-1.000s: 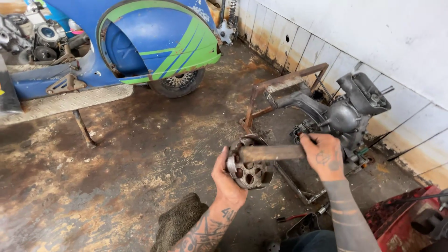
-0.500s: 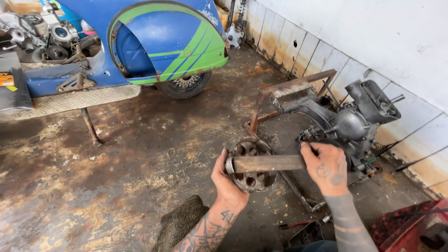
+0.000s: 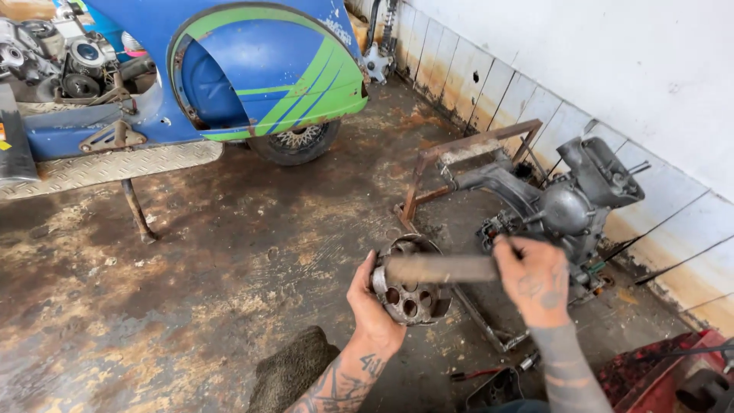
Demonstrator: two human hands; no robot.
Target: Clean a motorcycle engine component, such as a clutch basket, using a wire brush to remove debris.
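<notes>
Left hand [image 3: 372, 302] gripping round holed metal part [image 3: 407, 294]; right hand [image 3: 537, 279] closed around rusty bar [image 3: 440, 269] laid across it.

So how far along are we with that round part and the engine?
Done: the engine is out of the scooter and sits by a rusty frame on the floor. In hand: the left hand holds a holed round part; the right hand lays a bar across it. Left: the part is still off the engine.
</notes>
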